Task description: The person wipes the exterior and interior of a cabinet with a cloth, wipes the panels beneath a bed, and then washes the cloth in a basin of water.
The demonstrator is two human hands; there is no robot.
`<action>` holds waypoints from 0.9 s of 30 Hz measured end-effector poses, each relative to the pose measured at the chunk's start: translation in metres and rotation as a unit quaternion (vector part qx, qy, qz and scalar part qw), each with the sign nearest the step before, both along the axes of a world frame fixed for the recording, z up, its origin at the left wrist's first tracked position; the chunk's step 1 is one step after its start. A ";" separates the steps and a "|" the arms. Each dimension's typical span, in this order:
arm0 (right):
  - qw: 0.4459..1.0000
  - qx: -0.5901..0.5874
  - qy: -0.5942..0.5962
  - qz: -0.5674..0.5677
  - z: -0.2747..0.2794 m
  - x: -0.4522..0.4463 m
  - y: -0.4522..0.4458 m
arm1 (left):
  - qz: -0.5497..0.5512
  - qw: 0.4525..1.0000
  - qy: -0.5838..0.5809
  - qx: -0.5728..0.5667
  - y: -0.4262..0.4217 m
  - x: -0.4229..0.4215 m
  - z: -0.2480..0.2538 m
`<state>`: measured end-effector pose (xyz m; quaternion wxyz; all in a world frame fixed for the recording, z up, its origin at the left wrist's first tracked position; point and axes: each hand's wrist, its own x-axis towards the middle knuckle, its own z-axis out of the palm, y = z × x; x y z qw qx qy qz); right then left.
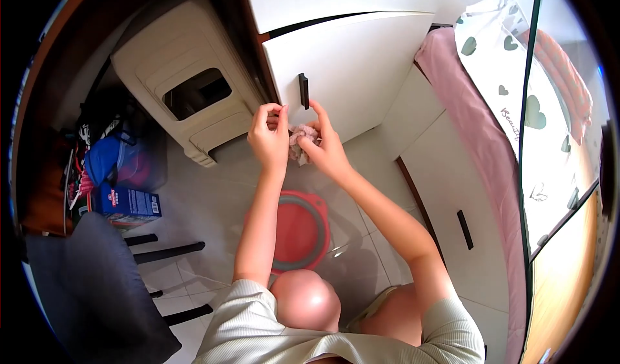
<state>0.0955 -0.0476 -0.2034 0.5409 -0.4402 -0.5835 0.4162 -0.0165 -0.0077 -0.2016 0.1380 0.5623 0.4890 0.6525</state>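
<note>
A crumpled pink and whitish cloth (302,145) is bunched between my two hands, in front of a white drawer front (361,67). My right hand (328,145) grips the cloth, its thumb pressed on it and its index finger stretched up close to the black handle (303,91). My left hand (268,138) is closed just left of the cloth, thumb and fingers pinched together. Whatever lies between those left fingertips is too small or hidden to make out. Below my forearms a round red basin (298,231) with a grey ring sits on the tiled floor.
A beige plastic stool (187,73) stands at the upper left against the cabinet. At the left are a dark chair (103,293), a blue box (132,202) and a blue-lidded container (110,160). A bed with pink bedding (475,125) and a lower drawer handle (465,229) line the right.
</note>
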 end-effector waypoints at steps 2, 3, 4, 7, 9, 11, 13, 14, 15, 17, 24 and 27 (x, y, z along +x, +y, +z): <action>1.000 -0.012 0.003 0.000 0.001 -0.003 0.005 | 0.003 1.000 0.007 -0.004 0.006 -0.003 0.003; 1.000 -0.018 0.004 -0.001 0.002 -0.004 0.006 | 0.003 1.000 0.007 -0.008 0.009 -0.005 0.004; 1.000 -0.017 0.007 0.000 0.003 -0.005 0.008 | 0.003 1.000 0.008 -0.011 0.011 -0.005 0.005; 1.000 -0.016 0.016 0.008 0.006 -0.006 0.013 | -0.023 0.999 -0.004 -0.033 0.015 -0.009 0.009; 0.999 -0.019 0.021 0.019 0.006 -0.003 0.015 | -0.060 0.996 -0.054 -0.036 0.010 -0.006 0.011; 0.996 -0.047 0.052 0.051 0.012 0.007 0.010 | -0.093 0.992 -0.079 -0.044 0.000 -0.002 0.010; 0.993 -0.065 0.075 0.068 0.010 0.020 0.004 | -0.147 0.986 -0.067 -0.034 -0.010 0.003 0.002; 0.989 -0.089 0.099 0.067 0.009 0.027 0.001 | -0.175 0.982 -0.061 -0.030 -0.015 0.008 -0.002; 0.984 -0.113 0.123 0.066 0.009 0.034 -0.004 | -0.237 0.963 -0.083 -0.093 -0.026 0.013 -0.001; 0.973 -0.155 0.161 0.059 0.011 0.050 -0.016 | -0.316 0.927 -0.116 -0.163 -0.031 0.023 -0.010; 0.953 -0.208 0.211 0.058 -0.014 0.118 -0.046 | -0.429 0.836 -0.097 -0.328 -0.051 0.068 -0.003; 0.939 -0.213 0.268 0.043 -0.023 0.141 -0.060 | -0.430 0.840 -0.037 -0.328 -0.059 0.094 -0.002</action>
